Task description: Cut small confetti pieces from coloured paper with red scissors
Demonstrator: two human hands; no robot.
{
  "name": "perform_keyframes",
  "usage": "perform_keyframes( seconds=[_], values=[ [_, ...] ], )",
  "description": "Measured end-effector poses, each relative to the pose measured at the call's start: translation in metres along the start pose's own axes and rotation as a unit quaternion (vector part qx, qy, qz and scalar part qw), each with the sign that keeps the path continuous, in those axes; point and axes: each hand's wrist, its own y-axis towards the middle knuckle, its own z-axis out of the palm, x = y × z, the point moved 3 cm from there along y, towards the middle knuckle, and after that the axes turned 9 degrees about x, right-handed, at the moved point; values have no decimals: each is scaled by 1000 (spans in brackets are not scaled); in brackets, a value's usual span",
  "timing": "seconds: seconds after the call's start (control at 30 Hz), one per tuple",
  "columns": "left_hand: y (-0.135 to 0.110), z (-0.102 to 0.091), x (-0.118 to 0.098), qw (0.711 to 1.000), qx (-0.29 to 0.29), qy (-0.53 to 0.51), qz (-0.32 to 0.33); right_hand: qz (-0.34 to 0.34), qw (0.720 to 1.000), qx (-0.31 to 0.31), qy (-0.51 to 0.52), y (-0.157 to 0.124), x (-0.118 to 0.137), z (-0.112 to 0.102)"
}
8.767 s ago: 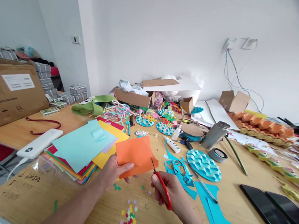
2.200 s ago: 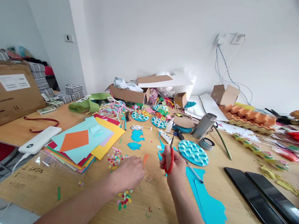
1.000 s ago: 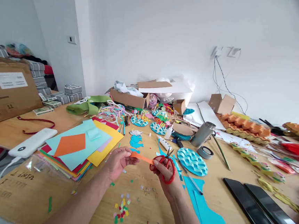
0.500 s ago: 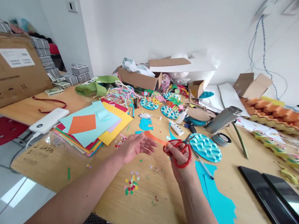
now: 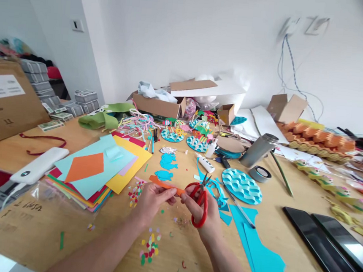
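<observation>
A narrow orange paper strip (image 5: 163, 184) stretches between my two hands above the wooden table (image 5: 174, 254). My left hand (image 5: 152, 201) pinches it near its middle. My right hand (image 5: 201, 209) pinches its right end while red-handled scissors (image 5: 200, 197) hang on its fingers, blades pointing up and away. Blue paper fish (image 5: 167, 164) lie just beyond the strip. Small coloured paper dots (image 5: 150, 246) are scattered below my hands.
A stack of coloured sheets (image 5: 96, 171) topped by an orange piece lies left, beside a white power bank (image 5: 39, 165). Blue wavy disc (image 5: 241, 185), glue bottle (image 5: 206, 163), metal flask (image 5: 259, 150), tape roll (image 5: 260, 173) and blue offcuts (image 5: 260, 253) sit right. Two black tablets (image 5: 327, 242) lie far right.
My left hand, open under the strip half a second ago, has closed into a pinch on it. Both hands have drawn closer together and nearer to me.
</observation>
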Motion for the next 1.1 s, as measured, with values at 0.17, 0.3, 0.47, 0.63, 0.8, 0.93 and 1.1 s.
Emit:
perform_keyframes(
  seconds=[0.17, 0.3, 0.47, 0.63, 0.8, 0.93, 1.1],
  values=[
    [-3, 5, -7, 999, 33, 11, 2, -2, 1000, 7, 1, -2, -2, 1],
    [-4, 8, -13, 999, 37, 31, 6, -2, 1000, 18, 5, -4, -2, 2],
    [-3, 6, -12, 999, 21, 22, 15, -9, 1000, 1, 30, -5, 2, 9],
    [-4, 5, -9, 999, 28, -9, 18, -11, 999, -19, 28, -6, 1, 14],
    [-5, 2, -7, 1000, 13, -13, 9, -2, 999, -38, 2, -3, 4, 9],
    [-4, -2, -6, 1000, -9, -9, -8, -66, 990, -1, 124, -14, 24, 12],
    [-2, -3, -5, 999, -11, -35, -24, -7, 897, 261, 357, -66, 3, 34]
  ],
)
